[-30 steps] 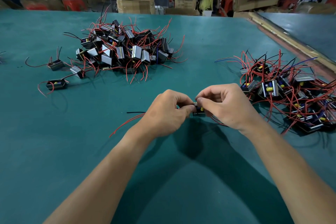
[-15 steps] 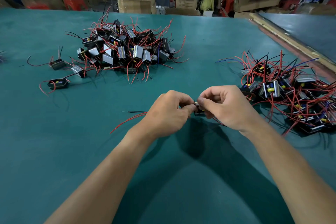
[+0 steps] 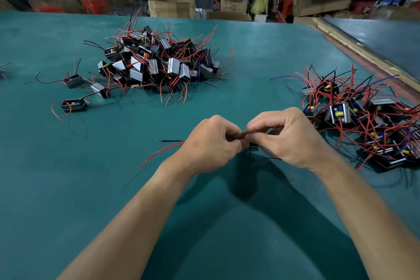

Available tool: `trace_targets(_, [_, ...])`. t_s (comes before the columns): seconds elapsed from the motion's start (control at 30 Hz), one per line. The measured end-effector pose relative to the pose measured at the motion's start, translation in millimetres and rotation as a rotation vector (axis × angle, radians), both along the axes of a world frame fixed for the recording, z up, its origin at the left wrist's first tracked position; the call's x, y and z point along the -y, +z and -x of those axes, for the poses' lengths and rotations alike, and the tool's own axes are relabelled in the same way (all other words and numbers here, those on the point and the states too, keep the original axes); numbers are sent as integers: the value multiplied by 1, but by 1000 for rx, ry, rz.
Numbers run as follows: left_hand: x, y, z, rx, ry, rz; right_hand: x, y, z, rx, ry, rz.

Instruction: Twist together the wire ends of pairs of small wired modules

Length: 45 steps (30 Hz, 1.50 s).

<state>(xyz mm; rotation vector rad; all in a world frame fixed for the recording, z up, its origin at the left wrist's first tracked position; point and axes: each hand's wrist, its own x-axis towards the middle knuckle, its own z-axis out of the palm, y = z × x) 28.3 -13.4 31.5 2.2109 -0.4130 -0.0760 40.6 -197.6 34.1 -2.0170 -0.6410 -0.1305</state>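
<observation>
Presently both hands were raised just above the desk (image 3: 91,188), fingertips meeting. Left hand (image 3: 211,143): fingers (image 3: 229,130) curled, thumb and forefinger pinching the wire ends (image 3: 244,133), which showed only as a blurred reddish streak. Right hand (image 3: 293,136): fingers also curled, pinching the same wire ends from the opposite side. One small dark module (image 3: 253,148) sat directly beneath the right fingertips and touching them; could not tell which hand bore its weight. A red wire (image 3: 159,154) and a black wire (image 3: 170,141) trailed out from under the left fingers, away from the right hand, and lay on the desk. A large pile of modules (image 3: 159,63) with red and black leads lay well beyond the fingers, ahead and off to the left side. Three loose modules (image 3: 73,105) lay farther out on that side, apart from the pile. A second tangled heap (image 3: 363,116), showing yellow components, lay near the right fingers on their outer side. Cardboard boxes (image 3: 171,5) stood past the far edge of the desk.
</observation>
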Motion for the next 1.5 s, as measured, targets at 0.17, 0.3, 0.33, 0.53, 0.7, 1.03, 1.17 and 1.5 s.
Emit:
trace_targets(0.17, [1, 1, 1, 4, 17, 1, 0, 0, 1, -23, -47, -6])
trace_targets(0.3, [0, 0, 2, 38, -1, -54, 0, 1, 2, -60, -47, 33])
trace_targets(0.33, [0, 0, 2, 48, -4, -71, 1, 1, 2, -84, -50, 45])
trace_targets(0.53, [1, -2, 3, 131, -7, -116, 3, -3, -1, -206, -49, 97])
trace_targets(0.7, [1, -4, 2, 199, -3, -149, 3, -5, -2, -244, -53, 180])
trace_targets(1.03, [1, -4, -3, 110, 33, -104, 6, 0, -1, -284, -20, 6])
trace_targets(1.17, [2, -3, -2, 119, 30, -113, 7, 1, 0, -385, -23, -16])
trace_targets(1.5, [4, -4, 3, 282, -33, -107, 0, 0, -1, -647, -186, -72])
